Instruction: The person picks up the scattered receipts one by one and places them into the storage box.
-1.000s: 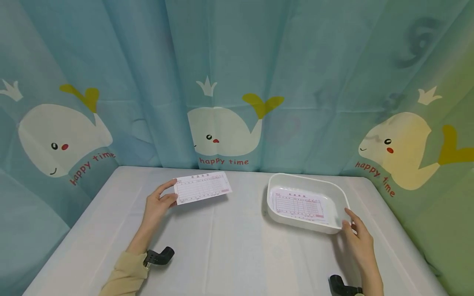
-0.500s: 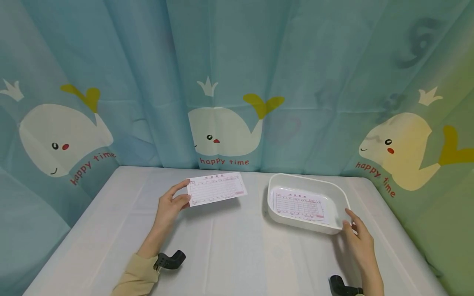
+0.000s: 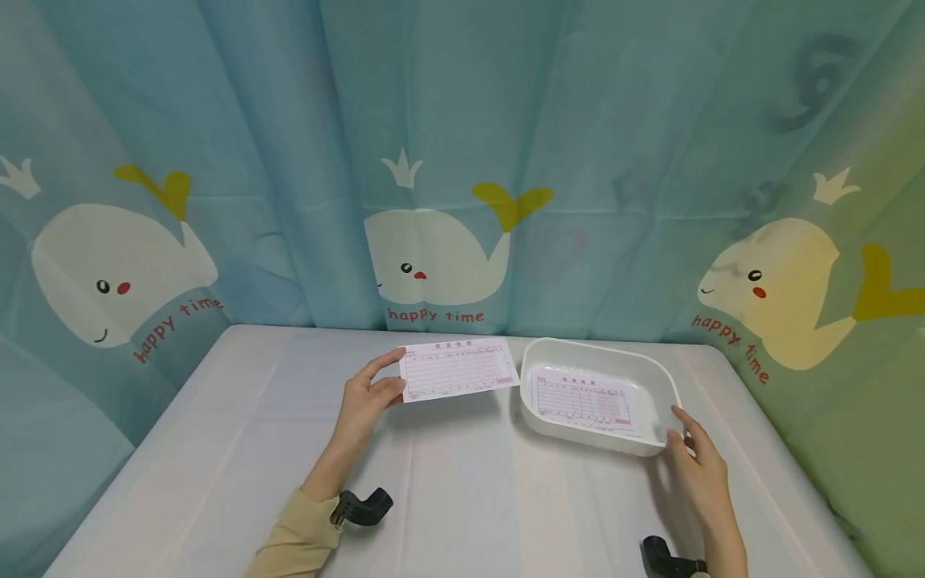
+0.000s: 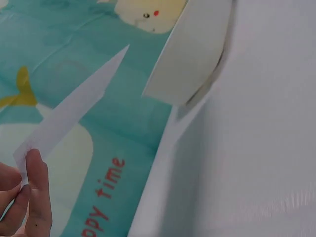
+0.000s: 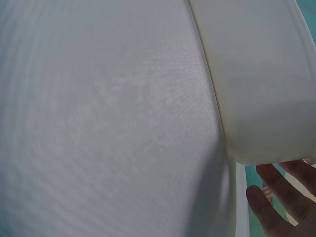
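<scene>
My left hand pinches the left edge of a printed paper form between thumb and fingers. The form has a red grid and is held above the table, tilted, its right corner close to the left rim of a white plastic tray. Seen edge-on in the left wrist view, the paper form sticks out from the fingertips. Another printed form lies flat inside the tray. At the tray's right end, my right hand touches the outer wall with extended fingers; the thumb stands apart in the right wrist view.
A white cloth covers the table. Behind and beside it hangs a blue-green curtain printed with whales. Black wrist mounts are strapped on both wrists.
My left hand has carried the paper form to the right, up to the tray's left side. The right hand and the tray have stayed in place.
</scene>
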Motion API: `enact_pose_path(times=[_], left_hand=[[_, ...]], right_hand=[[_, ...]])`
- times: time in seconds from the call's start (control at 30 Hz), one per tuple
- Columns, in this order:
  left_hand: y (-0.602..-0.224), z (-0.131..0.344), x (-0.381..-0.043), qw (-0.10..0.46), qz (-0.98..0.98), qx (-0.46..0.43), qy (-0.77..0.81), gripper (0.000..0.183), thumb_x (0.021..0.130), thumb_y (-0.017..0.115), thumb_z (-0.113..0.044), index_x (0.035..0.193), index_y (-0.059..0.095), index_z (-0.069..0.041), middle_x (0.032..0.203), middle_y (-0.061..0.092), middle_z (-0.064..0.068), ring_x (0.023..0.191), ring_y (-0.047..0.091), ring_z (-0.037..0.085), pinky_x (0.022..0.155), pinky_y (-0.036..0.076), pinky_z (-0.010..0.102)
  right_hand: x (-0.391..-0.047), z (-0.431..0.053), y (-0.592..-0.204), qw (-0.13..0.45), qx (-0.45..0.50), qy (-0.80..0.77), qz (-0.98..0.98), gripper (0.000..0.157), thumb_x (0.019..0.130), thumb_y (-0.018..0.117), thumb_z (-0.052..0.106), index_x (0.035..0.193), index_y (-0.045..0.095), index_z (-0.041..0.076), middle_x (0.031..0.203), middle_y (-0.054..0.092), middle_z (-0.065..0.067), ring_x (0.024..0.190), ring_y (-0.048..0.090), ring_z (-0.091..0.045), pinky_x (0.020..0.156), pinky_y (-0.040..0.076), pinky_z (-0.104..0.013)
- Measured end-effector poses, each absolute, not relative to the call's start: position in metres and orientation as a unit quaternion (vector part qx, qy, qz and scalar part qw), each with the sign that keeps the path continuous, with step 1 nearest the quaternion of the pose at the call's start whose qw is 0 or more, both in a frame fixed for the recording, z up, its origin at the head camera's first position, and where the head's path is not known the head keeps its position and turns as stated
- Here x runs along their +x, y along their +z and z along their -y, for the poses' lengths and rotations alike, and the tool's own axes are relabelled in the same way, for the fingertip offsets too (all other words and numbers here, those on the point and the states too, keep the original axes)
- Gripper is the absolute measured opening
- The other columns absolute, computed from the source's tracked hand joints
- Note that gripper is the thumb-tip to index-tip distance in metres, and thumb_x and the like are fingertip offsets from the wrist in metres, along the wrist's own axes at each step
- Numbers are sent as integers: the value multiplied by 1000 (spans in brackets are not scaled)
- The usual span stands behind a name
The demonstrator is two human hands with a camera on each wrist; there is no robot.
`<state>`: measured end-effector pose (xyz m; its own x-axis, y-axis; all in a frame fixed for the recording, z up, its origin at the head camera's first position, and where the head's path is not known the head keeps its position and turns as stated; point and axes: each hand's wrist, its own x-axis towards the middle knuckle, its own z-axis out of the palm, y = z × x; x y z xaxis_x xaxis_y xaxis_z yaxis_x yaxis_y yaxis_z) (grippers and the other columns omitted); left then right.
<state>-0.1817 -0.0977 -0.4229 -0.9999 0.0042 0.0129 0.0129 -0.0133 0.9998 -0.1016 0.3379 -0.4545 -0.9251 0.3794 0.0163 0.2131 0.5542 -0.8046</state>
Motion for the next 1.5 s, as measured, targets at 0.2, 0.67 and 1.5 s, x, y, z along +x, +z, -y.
enact_pose_path(times=[0.2,0.67,1.5], left_hand=[[-426,74,-186,-7,691,-12,-722,48,88,57,9,133,56,-7,103,70,19,78,65,6,70,55,22],[-433,12,-199,-37,671,-54,-738,47,87,55,7,132,57,-5,108,68,27,79,66,9,69,55,24],[-421,-77,-223,-56,724,-96,-681,45,85,58,7,128,60,-6,116,66,23,80,72,25,68,59,27]], right_hand=[[-101,-338,-453,96,-170,440,876,51,102,35,26,149,32,7,153,26,-28,132,33,-48,107,30,-65],[-102,-339,-456,96,-166,436,879,50,103,35,25,149,32,6,152,27,-30,129,35,-46,104,32,-63],[-101,-338,-455,113,-164,413,889,49,102,37,26,147,36,8,150,35,-27,122,44,-38,92,40,-38]])
